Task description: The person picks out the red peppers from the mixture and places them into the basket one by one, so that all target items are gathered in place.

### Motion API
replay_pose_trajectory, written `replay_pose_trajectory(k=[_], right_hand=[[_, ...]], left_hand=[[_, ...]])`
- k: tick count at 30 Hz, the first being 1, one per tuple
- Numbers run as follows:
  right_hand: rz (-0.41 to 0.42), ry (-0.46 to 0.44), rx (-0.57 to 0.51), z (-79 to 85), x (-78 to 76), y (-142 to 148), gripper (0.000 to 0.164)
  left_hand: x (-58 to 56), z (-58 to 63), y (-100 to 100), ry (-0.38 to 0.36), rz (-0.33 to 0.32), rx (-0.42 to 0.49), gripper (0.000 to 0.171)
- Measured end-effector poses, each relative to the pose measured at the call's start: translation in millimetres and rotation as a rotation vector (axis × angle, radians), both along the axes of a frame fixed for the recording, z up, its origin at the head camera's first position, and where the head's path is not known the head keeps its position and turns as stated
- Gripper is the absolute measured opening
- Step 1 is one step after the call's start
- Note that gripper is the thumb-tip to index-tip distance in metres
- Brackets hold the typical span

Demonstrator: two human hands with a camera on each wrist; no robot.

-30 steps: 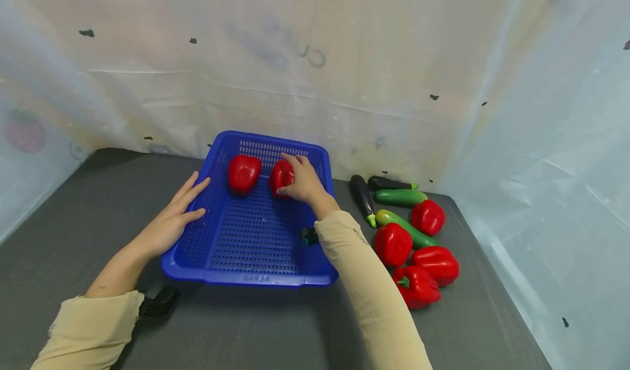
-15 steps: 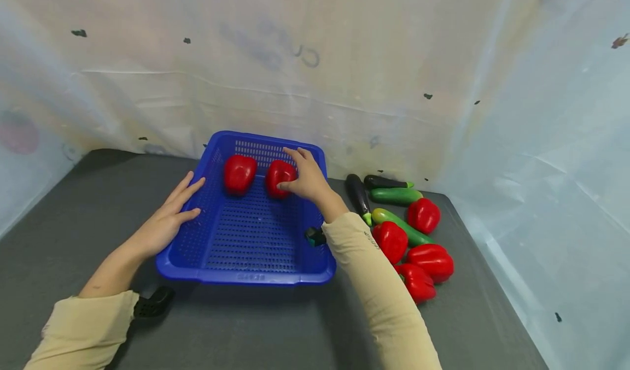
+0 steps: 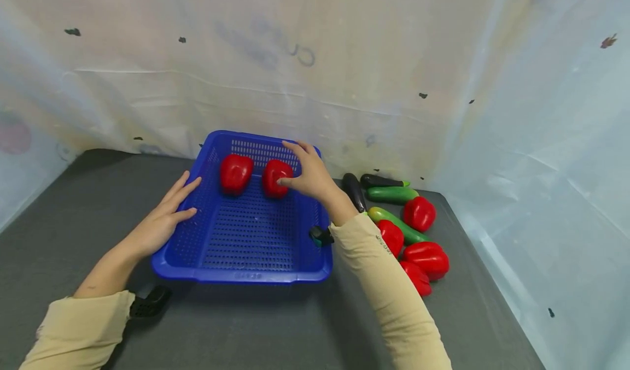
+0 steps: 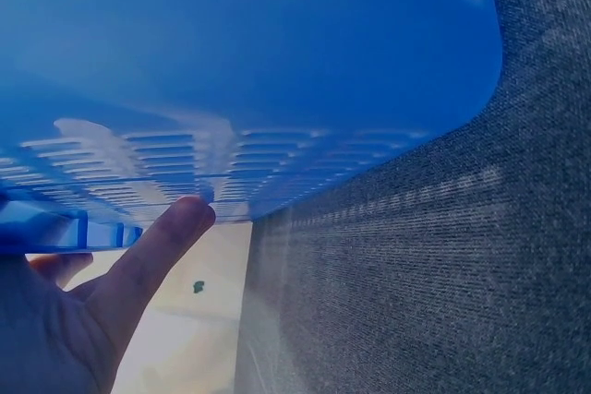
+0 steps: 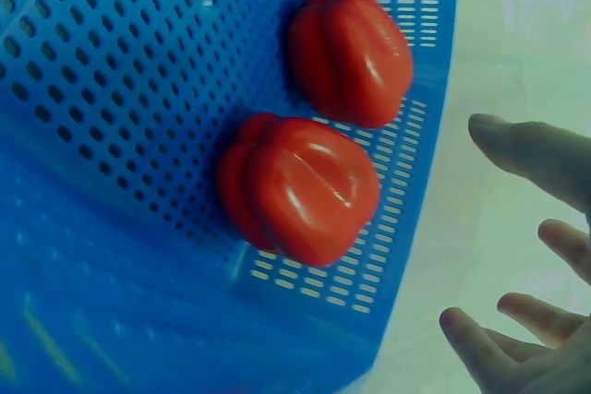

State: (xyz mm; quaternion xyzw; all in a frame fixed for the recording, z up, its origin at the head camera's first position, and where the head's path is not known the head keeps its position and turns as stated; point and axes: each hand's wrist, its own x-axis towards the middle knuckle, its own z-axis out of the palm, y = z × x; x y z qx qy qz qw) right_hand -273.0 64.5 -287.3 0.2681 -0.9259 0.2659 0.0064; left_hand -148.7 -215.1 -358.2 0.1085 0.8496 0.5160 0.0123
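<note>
Two red bell peppers lie side by side at the far end of a blue plastic basket (image 3: 246,276): a left pepper (image 3: 236,174) and a right pepper (image 3: 276,178). My right hand (image 3: 315,174) hovers over the basket's right side with fingers spread. In the right wrist view the fingers stand apart from both the nearer pepper (image 5: 305,193) and the farther pepper (image 5: 351,57), holding nothing. At the basket's left wall my left hand (image 3: 159,225) lies with straight, spread fingers. The left wrist view shows its thumb (image 4: 171,242) against the slotted wall.
Right of the basket lie two eggplants (image 3: 353,191), a cucumber (image 3: 392,195), a yellow-tipped green cucumber (image 3: 401,225) and several more red bell peppers (image 3: 427,259). My right sleeve (image 3: 389,288) partly covers this group. Plastic sheeting (image 3: 344,58) rises behind the grey table (image 3: 236,332).
My right hand has let go of the right pepper and drawn back to the right and up. The left hand keeps its place at the basket. The whole view has shifted slightly.
</note>
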Motion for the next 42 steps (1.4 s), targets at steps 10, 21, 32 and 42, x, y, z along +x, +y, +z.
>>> replay_pose_trajectory(k=[10, 21, 32, 42], right_hand=[[0.001, -0.015, -0.053, 10.4, 11.3, 18.1, 0.081], [-0.026, -0.002, -0.067, 8.5, 20.9, 44.1, 0.080], [-0.053, 0.009, -0.055, -0.3, 23.8, 66.5, 0.080], [-0.076, 0.017, -0.099, -12.1, 27.5, 86.5, 0.079]], left_hand=[[-1.3, -0.8, -0.6, -0.007, 0.000, -0.003, 0.060], [-1.6, -3.6, -1.4, -0.017, 0.007, -0.015, 0.059], [-2.0, -3.8, -0.3, -0.017, -0.001, -0.005, 0.059], [-2.1, -3.1, 0.5, -0.003, -0.009, -0.015, 0.059]])
